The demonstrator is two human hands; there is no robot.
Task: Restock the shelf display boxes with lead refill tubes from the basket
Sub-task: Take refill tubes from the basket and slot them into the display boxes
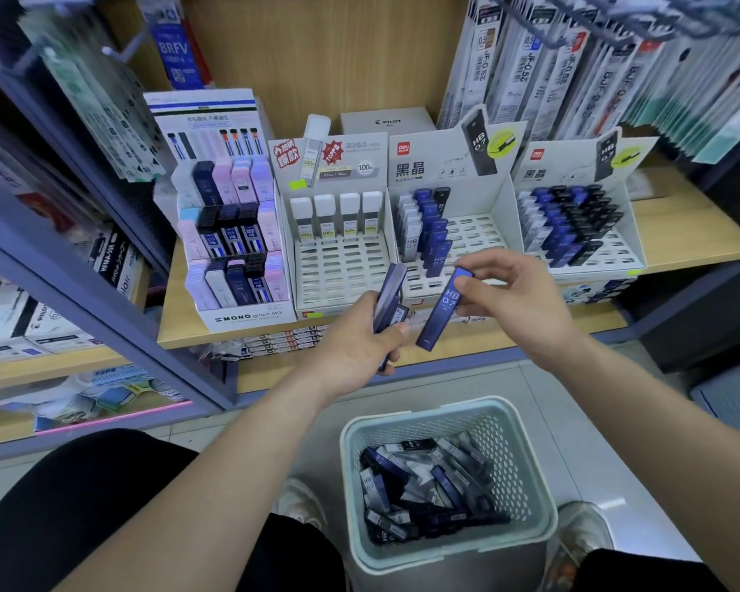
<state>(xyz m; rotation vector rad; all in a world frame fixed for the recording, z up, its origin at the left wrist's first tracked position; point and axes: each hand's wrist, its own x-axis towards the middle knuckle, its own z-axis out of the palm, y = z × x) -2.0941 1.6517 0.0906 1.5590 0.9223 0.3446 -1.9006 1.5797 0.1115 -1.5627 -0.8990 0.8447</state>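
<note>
My left hand (pixel 362 337) grips a small bundle of blue lead refill tubes (pixel 389 294) in front of the shelf edge. My right hand (pixel 511 294) pinches a single blue tube marked HB 0.7 (pixel 443 311) by its upper end, just right of the bundle. Behind them a white display box (pixel 471 237) stands half filled, with blue, white and black tubes at its left and open slots at its right. A pale green basket (pixel 526 472) on the floor below holds several more tubes.
A fuller display box (pixel 629 254) stands to the right, one with white-capped tubes (pixel 338 267) to the left, and a MONO graph box (pixel 244 318) further left. Hanging refill packs (pixel 573 66) crowd the upper right. My knees and shoes flank the basket.
</note>
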